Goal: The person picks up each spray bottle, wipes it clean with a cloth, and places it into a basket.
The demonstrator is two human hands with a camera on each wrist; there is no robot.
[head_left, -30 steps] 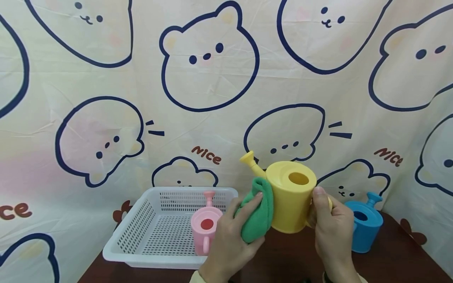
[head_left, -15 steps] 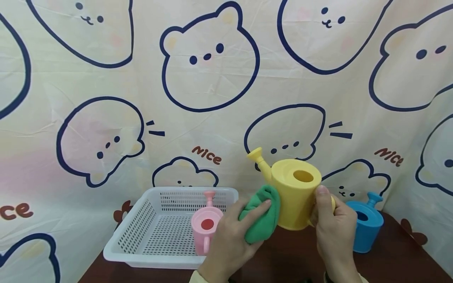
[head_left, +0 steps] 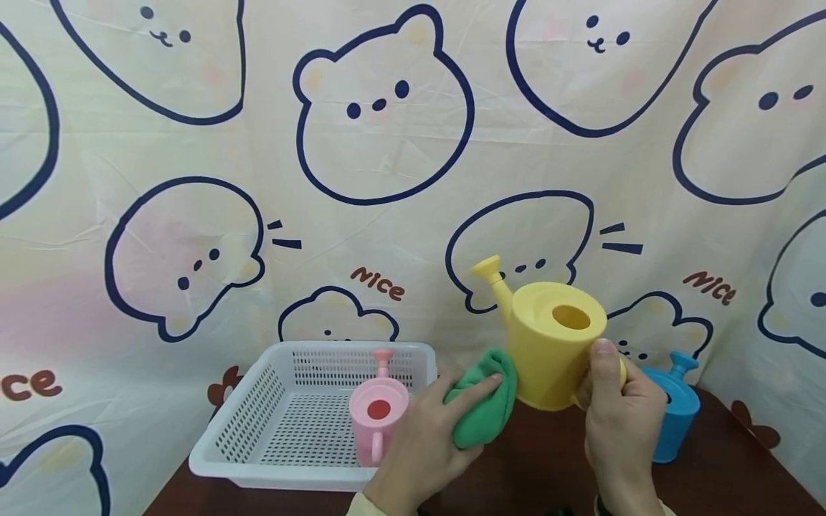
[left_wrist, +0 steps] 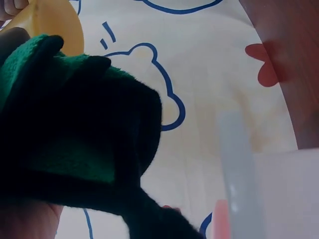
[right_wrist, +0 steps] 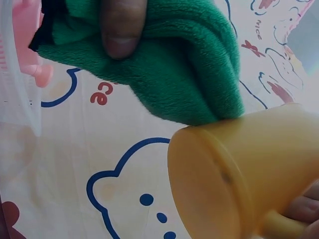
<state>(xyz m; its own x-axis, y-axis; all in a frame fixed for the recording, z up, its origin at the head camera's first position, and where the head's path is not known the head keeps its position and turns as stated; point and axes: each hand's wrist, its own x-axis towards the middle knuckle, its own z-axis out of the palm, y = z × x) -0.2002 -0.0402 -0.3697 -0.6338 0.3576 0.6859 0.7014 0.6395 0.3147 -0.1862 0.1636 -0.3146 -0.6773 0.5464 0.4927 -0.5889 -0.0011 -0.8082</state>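
Observation:
Held up over the table, a yellow watering can [head_left: 548, 351] leans slightly, its spout pointing up to the left. My right hand [head_left: 619, 419] grips its handle, thumb near the top edge. My left hand [head_left: 432, 433] holds a folded green cloth [head_left: 484, 408] at the can's lower left side. In the right wrist view the cloth [right_wrist: 184, 64] meets the can's wall near its base, and a small dark spot shows by the base edge. The left wrist view is mostly filled by the shaded cloth [left_wrist: 84, 124], with part of the can behind.
A white perforated basket [head_left: 219, 430] stands on the dark brown table [head_left: 529, 473] at left, with a pink watering can [head_left: 377, 398] inside. A blue watering can [head_left: 674, 412] stands at right, partly behind my right hand. A printed curtain hangs behind the table.
The yellow watering can has moved right and a little up with my right hand. My left hand and the cloth have shifted right and slightly lower along its side.

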